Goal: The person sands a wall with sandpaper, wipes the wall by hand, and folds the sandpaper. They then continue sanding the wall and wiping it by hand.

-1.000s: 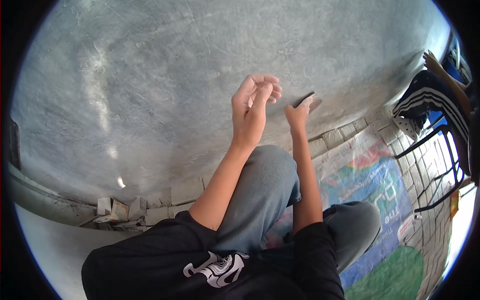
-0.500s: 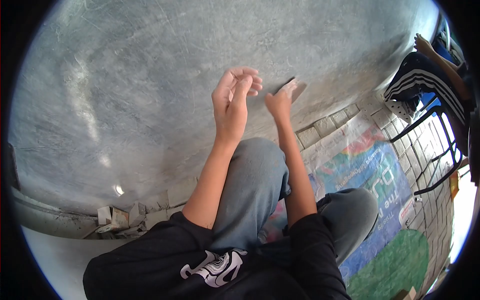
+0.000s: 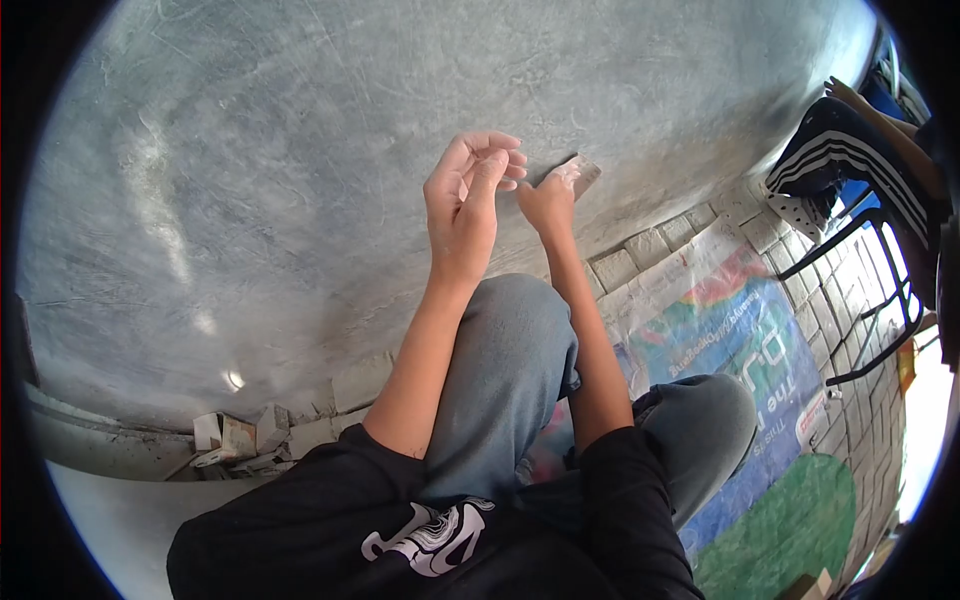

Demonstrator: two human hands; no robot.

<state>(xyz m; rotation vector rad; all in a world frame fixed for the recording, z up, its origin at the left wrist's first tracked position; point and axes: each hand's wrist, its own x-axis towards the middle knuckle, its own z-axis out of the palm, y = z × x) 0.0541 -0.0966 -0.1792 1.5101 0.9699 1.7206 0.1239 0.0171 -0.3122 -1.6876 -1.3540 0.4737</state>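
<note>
My right hand [image 3: 552,197] is closed on a flat, grey-brown sanding block [image 3: 588,176], its face held against the grey plastered wall [image 3: 300,190]. White dust coats the fingers on it, and they hide much of the block. Just to the left, my left hand [image 3: 468,195] is raised in front of the wall with its fingers loosely curled and apart. Nothing shows in it, and pale dust covers its fingertips. Scratches and cloudy patches mark the wall surface.
A printed banner [image 3: 720,350] covers part of the paving bricks [image 3: 840,330] at right. Another person's leg [image 3: 850,150] and a black-framed chair [image 3: 880,290] are at far right. Broken block pieces [image 3: 240,435] lie by the wall's foot at lower left.
My right hand has moved slightly left with the sanding block, closer to my left hand. The left hand has barely moved.
</note>
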